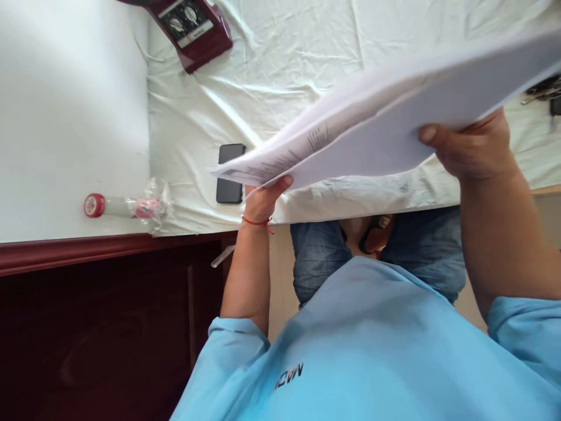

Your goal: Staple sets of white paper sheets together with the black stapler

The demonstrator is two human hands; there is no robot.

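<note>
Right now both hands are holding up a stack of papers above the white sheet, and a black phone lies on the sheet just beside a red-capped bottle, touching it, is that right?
Not quite. In the head view the phone lies apart from the red-capped bottle, with bare sheet between them. The rest stands: the left hand and right hand both hold the stack of papers up above the white sheet.

Stack of printed white sheets [394,117] (tilted, corner drooping) above the bed

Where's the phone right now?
In the head view the phone lies flat on the white sheet, left of centre, just beyond the left hand and partly under the corner of the papers.
</note>
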